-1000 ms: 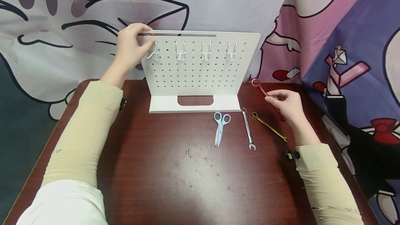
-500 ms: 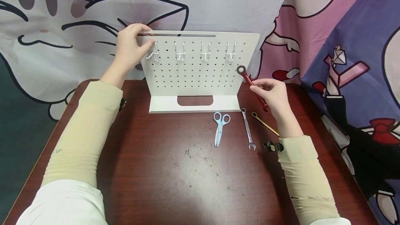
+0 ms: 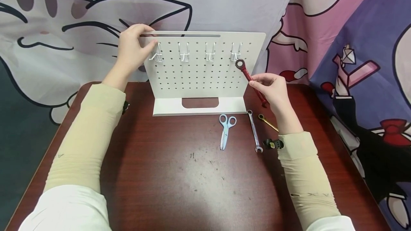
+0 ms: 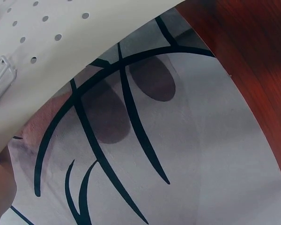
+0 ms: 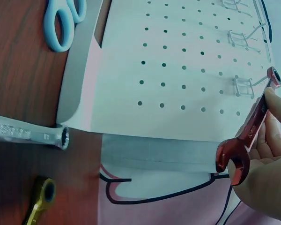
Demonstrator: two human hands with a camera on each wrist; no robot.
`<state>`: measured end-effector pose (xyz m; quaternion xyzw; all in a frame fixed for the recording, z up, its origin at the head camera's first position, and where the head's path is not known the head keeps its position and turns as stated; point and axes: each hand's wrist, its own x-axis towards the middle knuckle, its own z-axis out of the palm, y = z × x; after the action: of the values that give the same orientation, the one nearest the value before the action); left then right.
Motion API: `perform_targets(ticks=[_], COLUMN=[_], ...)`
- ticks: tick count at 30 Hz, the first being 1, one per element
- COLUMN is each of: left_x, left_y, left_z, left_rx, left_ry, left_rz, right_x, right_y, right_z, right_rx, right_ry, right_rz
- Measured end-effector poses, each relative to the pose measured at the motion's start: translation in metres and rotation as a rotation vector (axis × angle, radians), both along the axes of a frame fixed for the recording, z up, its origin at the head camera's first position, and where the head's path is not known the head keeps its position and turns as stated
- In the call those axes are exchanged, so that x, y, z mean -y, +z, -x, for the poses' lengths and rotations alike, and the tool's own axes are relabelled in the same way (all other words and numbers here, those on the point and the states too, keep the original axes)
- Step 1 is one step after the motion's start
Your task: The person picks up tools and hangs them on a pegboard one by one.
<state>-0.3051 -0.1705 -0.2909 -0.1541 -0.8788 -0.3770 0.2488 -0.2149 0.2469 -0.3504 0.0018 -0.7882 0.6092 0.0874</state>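
Observation:
A white pegboard stand (image 3: 199, 72) with a row of white hooks (image 3: 210, 55) stands at the back of the table. My left hand (image 3: 133, 47) grips its upper left corner, thumb on the front face and fingers at the top edge. Between thumb and fingers my right hand (image 3: 272, 87) pinches a red wrench (image 3: 246, 72) by its shaft. The ring end is up, close to the rightmost hook (image 3: 236, 55); in the right wrist view a hook (image 5: 257, 83) points toward that ring. The open end (image 5: 235, 159) hangs down below the hand.
In front of the stand lie light blue scissors (image 3: 225, 131), a silver wrench (image 3: 254, 131) and a gold wrench (image 3: 267, 122), the last partly hidden by the right arm. Printed cloth (image 3: 231, 3) hangs behind the brown table (image 3: 179, 181).
My right hand has carried the red wrench left and up from beside the stand to in front of the pegboard's right side. The left hand stays on the corner.

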Motion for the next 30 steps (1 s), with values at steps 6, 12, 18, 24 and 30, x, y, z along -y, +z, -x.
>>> perform_targets(ticks=[6,12,18,24,30], left_x=[0.001,0.001,0.0,0.0,-0.001], left_y=[0.0,0.0,-0.001,-0.001,0.0], left_z=[0.0,0.0,0.001,0.001,0.0], left_rx=[-0.002,-0.007,-0.009,-0.011,-0.016], left_ry=[0.007,0.006,0.004,0.007,0.002], left_rz=[-0.001,0.0,0.001,0.005,0.004], right_x=[0.003,0.009,0.011,0.018,0.027], right_y=[-0.001,-0.001,-0.011,-0.021,-0.028], right_z=[-0.002,0.005,0.017,0.031,0.043], right_rx=[-0.028,-0.031,0.022,0.057,0.062], right_ry=[0.033,0.033,0.003,-0.049,-0.076], right_rz=[0.059,0.081,0.128,0.182,0.22])
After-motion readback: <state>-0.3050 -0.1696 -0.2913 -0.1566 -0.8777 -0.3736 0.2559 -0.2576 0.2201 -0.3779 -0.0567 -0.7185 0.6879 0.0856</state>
